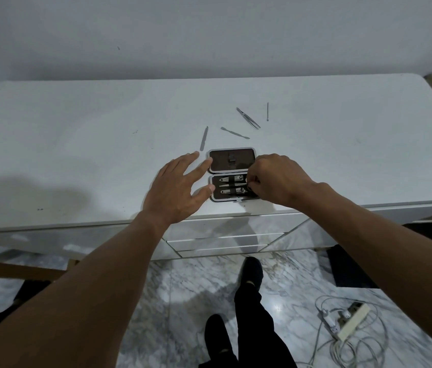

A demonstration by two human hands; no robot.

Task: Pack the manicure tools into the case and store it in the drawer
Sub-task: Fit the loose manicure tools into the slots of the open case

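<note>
The manicure case (232,161) lies open near the front edge of the white dresser top (76,144), dark lining showing. Its near half holds two nail clippers and a thin tool (232,185) under an elastic strap. My left hand (176,188) rests flat with spread fingers against the case's left side. My right hand (276,180) pinches the right end of the thin middle tool in the case. Loose on the top behind the case lie a nail file (204,138), a cuticle pusher (234,133), tweezers (248,117) and a thin ear pick (267,111).
Drawer fronts (225,241) sit shut below the dresser's front edge. On the marble floor lie a white power strip with tangled cables (350,325) at right; my legs and dark shoes (249,272) stand in front. A wall rises behind the dresser.
</note>
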